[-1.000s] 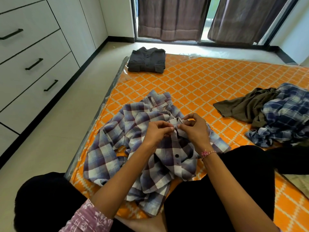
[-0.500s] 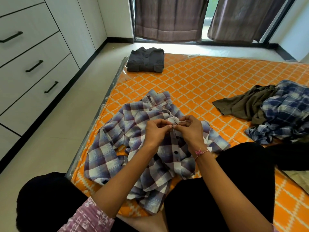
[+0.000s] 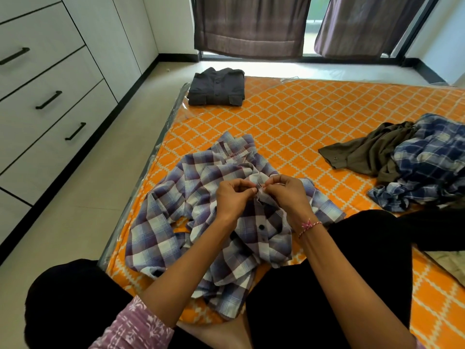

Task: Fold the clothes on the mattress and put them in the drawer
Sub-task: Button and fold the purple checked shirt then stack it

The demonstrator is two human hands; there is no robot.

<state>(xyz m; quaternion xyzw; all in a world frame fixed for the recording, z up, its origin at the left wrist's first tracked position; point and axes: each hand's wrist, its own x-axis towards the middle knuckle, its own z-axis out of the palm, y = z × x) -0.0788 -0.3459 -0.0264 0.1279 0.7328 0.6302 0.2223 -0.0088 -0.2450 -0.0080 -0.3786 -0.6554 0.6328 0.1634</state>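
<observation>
**Both hands at the plaid shirt's placket**

The plaid shirt (image 3: 201, 212) lies rumpled on the orange mattress (image 3: 314, 117). The left hand (image 3: 232, 197) and right hand (image 3: 286, 195) each pinch its button edge, fingers curled, much as half a second ago. A dark folded shirt (image 3: 217, 88) sits near the drawers (image 3: 50, 102). No readable writing anywhere.

Both the left hand (image 3: 232, 197) and right hand (image 3: 286, 195) pinch the button placket of the purple plaid shirt (image 3: 176, 212) crumpled on the orange mattress (image 3: 314, 117), fingertips nearly touching, with a folded dark shirt (image 3: 217, 88) well beyond the fingers and closed drawers (image 3: 45, 102) far to their left.
</observation>
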